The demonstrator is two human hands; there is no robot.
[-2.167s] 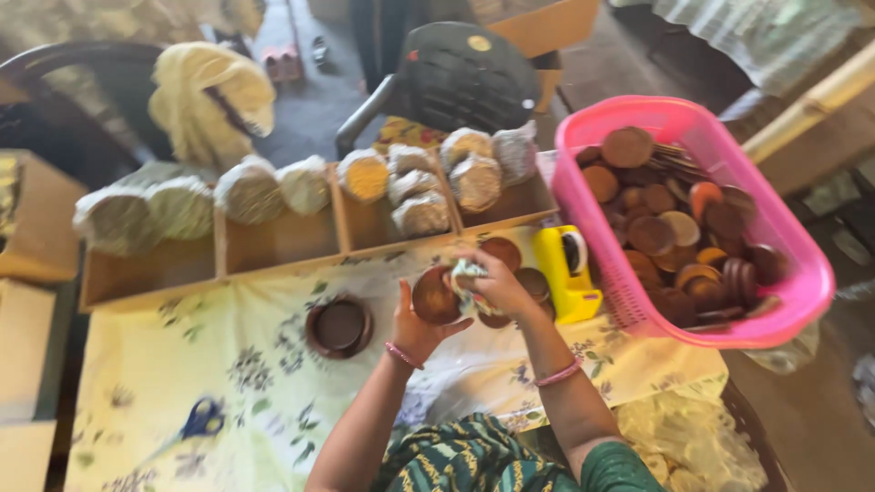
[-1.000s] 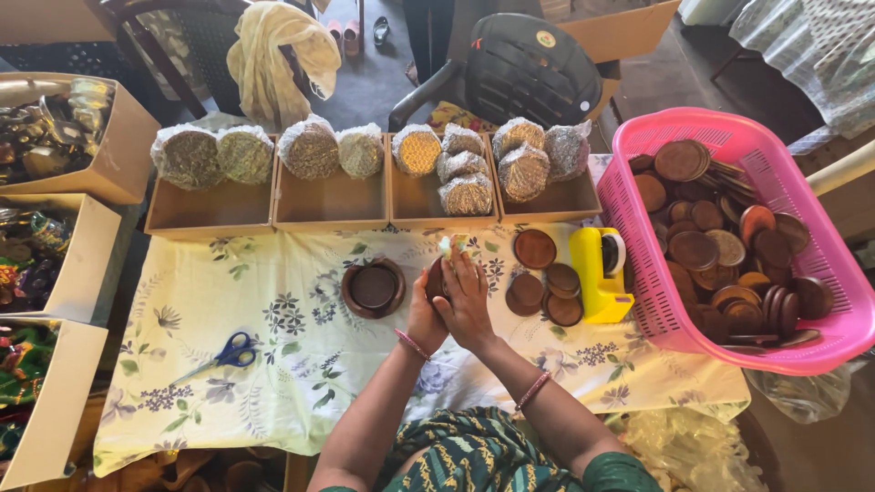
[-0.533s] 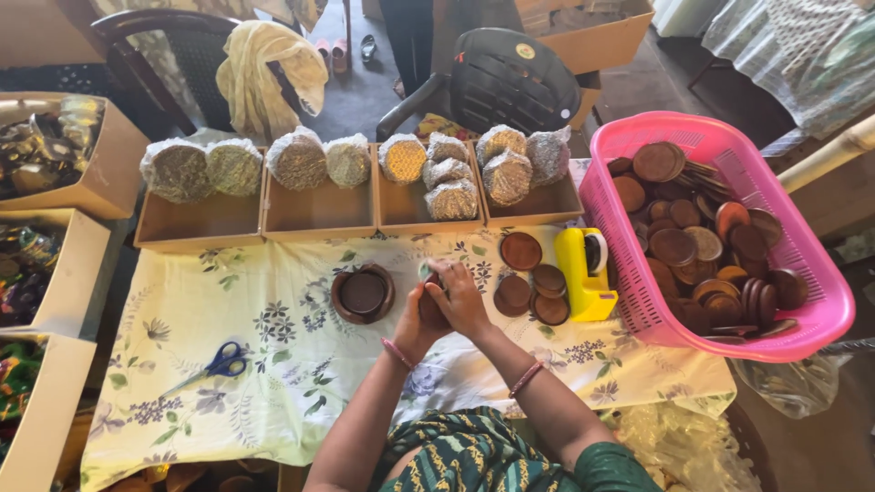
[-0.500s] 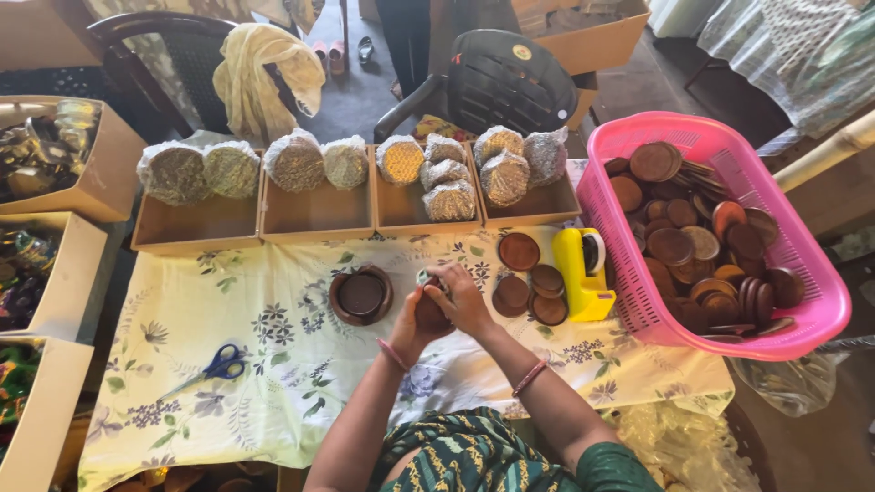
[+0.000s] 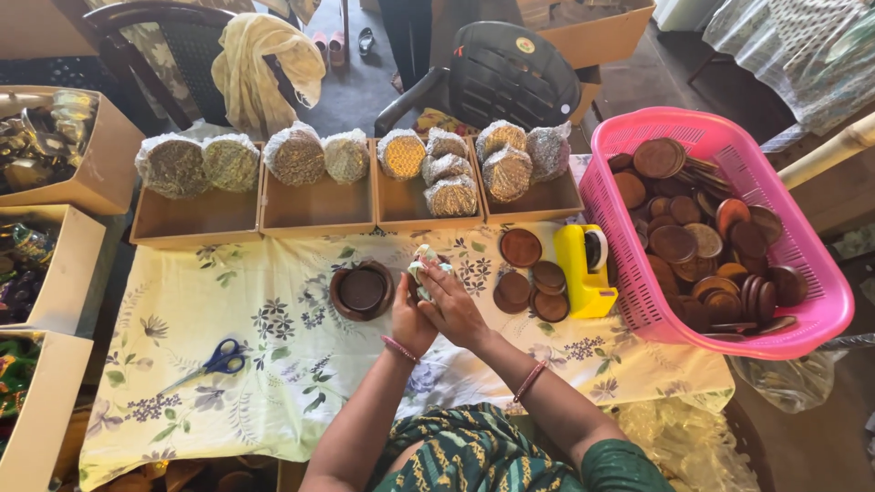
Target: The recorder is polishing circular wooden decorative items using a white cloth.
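My left hand (image 5: 409,321) and my right hand (image 5: 453,305) are pressed together above the flowered tablecloth (image 5: 273,364), both closed around a small round brown piece with a pale wrapped bit (image 5: 425,260) sticking out at the fingertips. A brown round dish (image 5: 362,290) lies just left of my hands. Several brown discs (image 5: 533,278) lie just to the right, next to a yellow tape dispenser (image 5: 586,270).
A pink basket (image 5: 820,310) of brown discs stands at the right. Shallow cardboard trays (image 5: 319,214) with foil-wrapped round stacks line the table's far edge. Blue scissors (image 5: 211,363) lie at left. Cardboard boxes (image 5: 64,264) stand far left, chairs behind.
My hands stay together on the small piece, turning it slightly. The view has shifted a little; nothing on the table has moved.
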